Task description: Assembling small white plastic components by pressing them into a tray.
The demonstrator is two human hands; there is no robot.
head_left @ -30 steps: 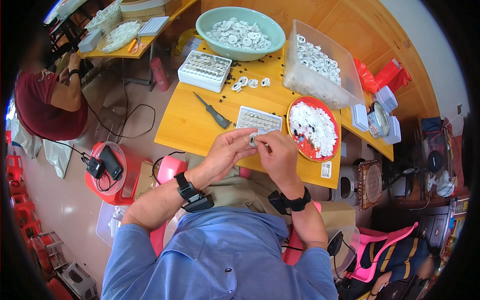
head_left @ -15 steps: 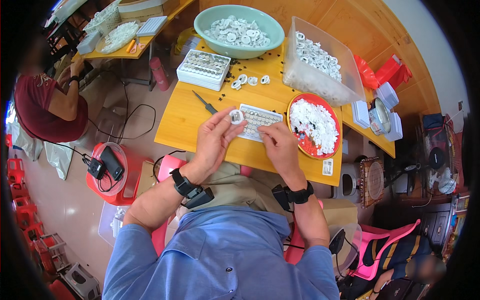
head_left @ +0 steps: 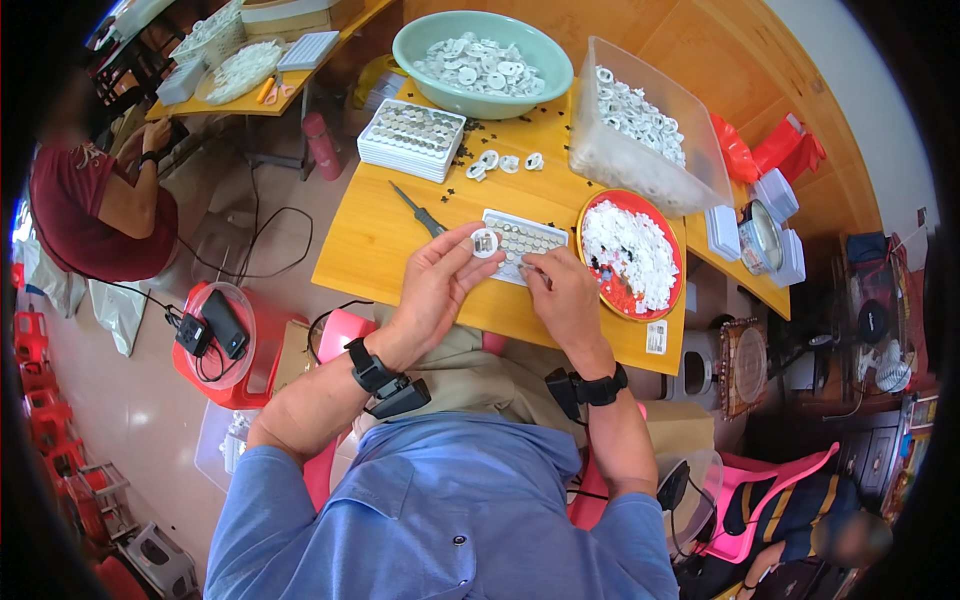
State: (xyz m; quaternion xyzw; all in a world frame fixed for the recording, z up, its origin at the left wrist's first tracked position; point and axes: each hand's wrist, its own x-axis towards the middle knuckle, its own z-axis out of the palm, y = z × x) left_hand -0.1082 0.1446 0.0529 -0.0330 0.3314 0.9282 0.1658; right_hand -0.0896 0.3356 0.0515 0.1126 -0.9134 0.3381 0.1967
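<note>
Tray (head_left: 530,224), one. Round white part (head_left: 484,243), one: tray's 9 o'clock. Loose white pieces (head_left: 489,159), four: 12 o'clock. Left hand (head_left: 430,288): part-curled, pinching the round white part. Right hand (head_left: 570,305): half-curled, 5 o'clock; grasp, cannot tell.

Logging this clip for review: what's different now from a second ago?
The left hand, holding the white round piece, moved left and slightly forward; the right hand let go of the piece and went to the disc tray. The green basin and pointed tool stayed put.
</note>
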